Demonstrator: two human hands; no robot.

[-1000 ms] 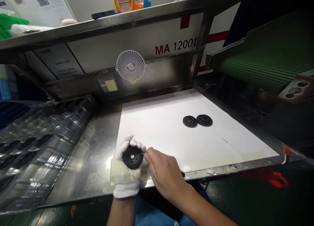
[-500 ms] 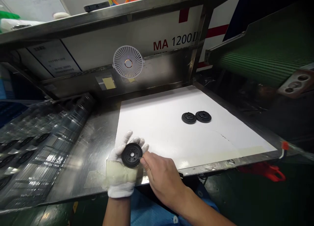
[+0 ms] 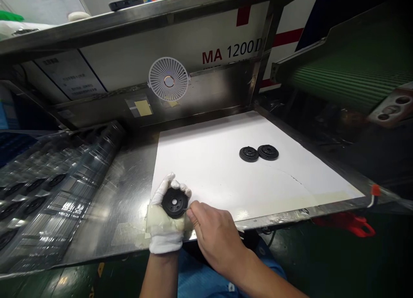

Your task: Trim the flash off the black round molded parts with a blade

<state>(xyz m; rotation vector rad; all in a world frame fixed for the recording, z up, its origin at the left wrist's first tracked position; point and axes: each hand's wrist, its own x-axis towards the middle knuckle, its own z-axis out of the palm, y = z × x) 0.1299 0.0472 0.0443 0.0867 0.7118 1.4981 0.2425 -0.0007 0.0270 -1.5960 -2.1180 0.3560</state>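
My left hand (image 3: pixel 166 222), in a white glove with a pale yellowish band around the palm, holds a black round plastic disc (image 3: pixel 168 204). The disc has a hole at its centre and several small ones around it; its face is turned up, and my fingers curl around its far edge. My bare right hand (image 3: pixel 213 229) is closed in a pinch against the disc's right edge. A thin tip shows at those fingertips, but most of what they grip is hidden. Two similar black discs, a left one (image 3: pixel 248 154) and a right one (image 3: pixel 268 152), lie touching on a white sheet (image 3: pixel 206 169).
Clear plastic trays (image 3: pixel 74 194) with black discs stand at the left of the metal table (image 3: pixel 112 199). A white fan (image 3: pixel 168 79) is on the back panel. A green ribbed conveyor (image 3: pixel 342 82) is at the right. Something red (image 3: pixel 348 225) hangs below the front edge.
My left hand has shifted slightly right with the disc, and its fingers have curled closer around it. The disc has turned a little. My right hand stays at its edge.
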